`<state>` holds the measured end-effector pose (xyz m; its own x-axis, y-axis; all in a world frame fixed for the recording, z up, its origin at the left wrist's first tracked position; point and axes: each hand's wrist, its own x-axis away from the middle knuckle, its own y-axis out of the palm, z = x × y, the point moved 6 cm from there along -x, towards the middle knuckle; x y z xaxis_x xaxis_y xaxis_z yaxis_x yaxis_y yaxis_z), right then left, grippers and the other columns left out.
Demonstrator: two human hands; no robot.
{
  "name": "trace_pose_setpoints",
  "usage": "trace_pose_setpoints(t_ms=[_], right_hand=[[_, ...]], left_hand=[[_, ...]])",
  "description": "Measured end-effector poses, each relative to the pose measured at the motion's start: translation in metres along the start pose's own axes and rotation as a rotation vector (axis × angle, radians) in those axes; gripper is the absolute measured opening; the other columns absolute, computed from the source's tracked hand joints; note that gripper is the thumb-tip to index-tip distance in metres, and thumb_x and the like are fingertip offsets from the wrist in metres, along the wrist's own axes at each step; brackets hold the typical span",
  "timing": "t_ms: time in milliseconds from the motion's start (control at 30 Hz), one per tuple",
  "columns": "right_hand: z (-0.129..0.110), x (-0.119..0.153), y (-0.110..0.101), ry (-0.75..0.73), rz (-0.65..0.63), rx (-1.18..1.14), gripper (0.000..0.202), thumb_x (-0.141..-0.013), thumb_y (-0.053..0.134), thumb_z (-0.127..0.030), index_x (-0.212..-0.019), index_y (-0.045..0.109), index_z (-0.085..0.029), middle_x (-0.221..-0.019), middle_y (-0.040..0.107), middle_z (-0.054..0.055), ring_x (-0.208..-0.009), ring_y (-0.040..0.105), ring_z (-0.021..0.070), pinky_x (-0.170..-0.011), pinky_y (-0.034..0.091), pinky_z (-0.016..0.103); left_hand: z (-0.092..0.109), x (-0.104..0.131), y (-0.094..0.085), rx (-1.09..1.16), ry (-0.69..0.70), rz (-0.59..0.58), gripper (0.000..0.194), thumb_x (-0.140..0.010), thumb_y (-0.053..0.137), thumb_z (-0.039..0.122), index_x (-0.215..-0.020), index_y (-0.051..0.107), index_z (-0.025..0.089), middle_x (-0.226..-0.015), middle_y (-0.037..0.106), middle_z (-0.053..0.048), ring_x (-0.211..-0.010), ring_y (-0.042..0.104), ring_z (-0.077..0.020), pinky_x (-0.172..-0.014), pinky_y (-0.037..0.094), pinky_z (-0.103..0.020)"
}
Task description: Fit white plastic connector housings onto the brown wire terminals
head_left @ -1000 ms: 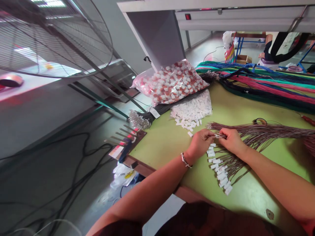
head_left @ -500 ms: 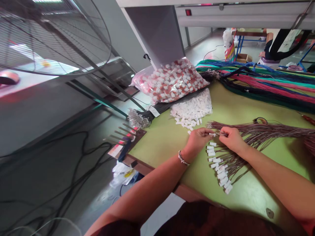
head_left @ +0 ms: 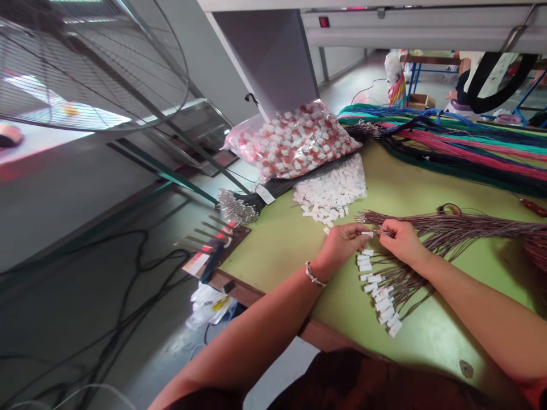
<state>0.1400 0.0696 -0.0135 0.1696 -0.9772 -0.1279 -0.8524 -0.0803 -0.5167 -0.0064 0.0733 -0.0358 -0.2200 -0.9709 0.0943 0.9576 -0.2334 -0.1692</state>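
Between the fingertips of my left hand (head_left: 343,242) is a small white connector housing (head_left: 366,234). My right hand (head_left: 398,240) is closed around brown wires (head_left: 387,232), their terminal ends pointing at the housing. Whether a terminal sits inside it is too small to tell. Just below my hands, several brown wires fitted with white housings (head_left: 384,304) fan out on the table. A long bundle of loose brown wires (head_left: 482,223) with bare terminals lies behind my right hand. White housings (head_left: 331,191) spill from a clear bag beyond my left hand.
On the green table (head_left: 265,256) lie a bag of white and orange parts (head_left: 299,142), black wires (head_left: 282,185), coloured wires (head_left: 465,142), a tape roll (head_left: 449,209) and a red-handled tool (head_left: 533,207). A metal-pronged fixture (head_left: 213,242) is at the left edge; a fan (head_left: 98,62) stands beyond.
The view has shifted slightly. My left hand still pinches the white housing and my right hand still grips the wires, the wire end and housing remaining close together.
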Motion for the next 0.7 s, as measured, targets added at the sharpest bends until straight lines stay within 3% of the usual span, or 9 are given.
trace_pose_setpoints(t_ms=[200, 400, 600, 700], right_hand=[[-0.001, 0.001, 0.002, -0.038, -0.019, 0.107, 0.007, -0.064, 0.052, -0.021, -0.058, 0.051, -0.017, -0.049, 0.047, -0.005, -0.049, 0.037, 0.0085, -0.05, 0.029, 0.021], [0.001, 0.0, 0.005, -0.041, -0.018, 0.21, 0.007, -0.065, 0.056, -0.022, -0.06, 0.054, -0.017, -0.05, 0.05, -0.004, -0.049, 0.039, 0.0092, -0.051, 0.03, 0.021], [0.001, 0.001, 0.004, -0.069, -0.018, 0.265, 0.003, -0.067, 0.056, -0.02, -0.067, 0.058, -0.017, -0.056, 0.057, -0.002, -0.052, 0.046, 0.0108, -0.053, 0.034, 0.022], [-0.012, 0.005, 0.0, -0.228, 0.001, 0.379, 0.012, -0.073, 0.054, -0.02, -0.083, 0.061, -0.017, -0.073, 0.064, 0.003, -0.065, 0.054, 0.0142, -0.063, 0.039, 0.024]], left_hand=[[0.007, 0.004, 0.006, -0.113, 0.056, -0.038, 0.017, -0.072, 0.061, 0.021, -0.083, 0.072, 0.014, -0.05, 0.058, 0.001, -0.046, 0.05, -0.009, -0.045, 0.041, -0.019], [0.005, 0.004, 0.009, -0.164, 0.058, 0.017, 0.015, -0.073, 0.058, 0.019, -0.078, 0.07, 0.014, -0.049, 0.055, 0.003, -0.044, 0.047, -0.0074, -0.041, 0.036, -0.017], [-0.003, -0.002, 0.007, -0.016, -0.073, -0.022, 0.011, -0.071, 0.063, 0.02, -0.078, 0.067, 0.011, -0.048, 0.056, 0.003, -0.041, 0.048, -0.006, -0.041, 0.041, -0.017], [-0.001, -0.006, 0.003, 0.104, -0.101, -0.067, 0.016, -0.069, 0.069, 0.024, -0.074, 0.064, 0.01, -0.049, 0.058, 0.002, -0.039, 0.05, -0.006, -0.04, 0.043, -0.017]])
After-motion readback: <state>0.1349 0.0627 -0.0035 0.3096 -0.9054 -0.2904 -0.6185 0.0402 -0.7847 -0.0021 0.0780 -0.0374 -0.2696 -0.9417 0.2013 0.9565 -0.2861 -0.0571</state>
